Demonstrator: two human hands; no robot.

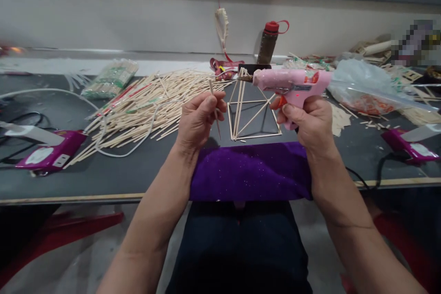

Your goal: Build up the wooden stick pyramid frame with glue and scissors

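My left hand point(200, 117) pinches a thin wooden stick point(217, 123), held nearly upright with its ends showing above and below the fingers. In my right hand point(306, 117) is a pink hot glue gun point(285, 80), its nozzle pointing left and a clear glue stick point(372, 93) sticking out of the back. Between and behind my hands stands a frame of wooden sticks point(257, 137), with a flat base and several sticks rising to a top near the nozzle. Whether the nozzle touches the frame, I cannot tell.
Loose wooden sticks point(148, 110) are heaped on the left, with a packed bundle point(110, 78) behind them. A white cable point(129, 154) crosses the heap. Purple devices point(53, 151) sit at both sides. A bottle point(268, 46) and a plastic bag point(361, 85) stand farther back. Purple cloth point(248, 172) covers the front edge.
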